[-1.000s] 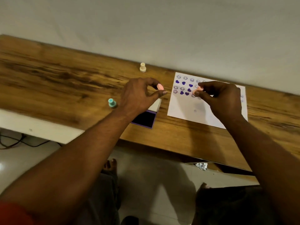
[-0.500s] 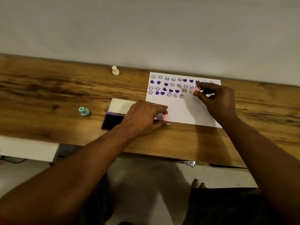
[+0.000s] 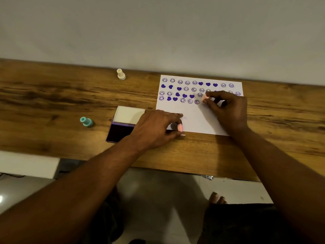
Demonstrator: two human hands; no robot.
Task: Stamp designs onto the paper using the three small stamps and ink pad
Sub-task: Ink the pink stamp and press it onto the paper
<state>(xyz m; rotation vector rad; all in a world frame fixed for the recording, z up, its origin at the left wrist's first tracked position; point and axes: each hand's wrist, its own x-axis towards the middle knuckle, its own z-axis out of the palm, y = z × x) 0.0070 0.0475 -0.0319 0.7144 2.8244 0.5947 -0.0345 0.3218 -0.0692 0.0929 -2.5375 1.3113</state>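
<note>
A white paper [image 3: 195, 120] lies on the wooden table [image 3: 52, 103], with rows of purple smiley and heart prints across its upper part. My right hand [image 3: 228, 110] pinches a small pink stamp [image 3: 204, 99] and holds it down on the paper at the end of the lowest row of prints. My left hand [image 3: 154, 129] lies flat on the paper's near left corner and holds nothing. The open ink pad [image 3: 117, 132], dark purple with a white lid, sits just left of that hand. A teal stamp [image 3: 86, 122] and a cream stamp [image 3: 121, 74] stand apart on the table.
A pale wall runs along the table's far edge. The near edge of the table is close to my forearms, with the floor, my feet and a scrap of foil [image 3: 208, 177] below it.
My left hand came down from above the ink pad and settled on the paper's near left corner. My right hand stays on the pink stamp at the paper.
</note>
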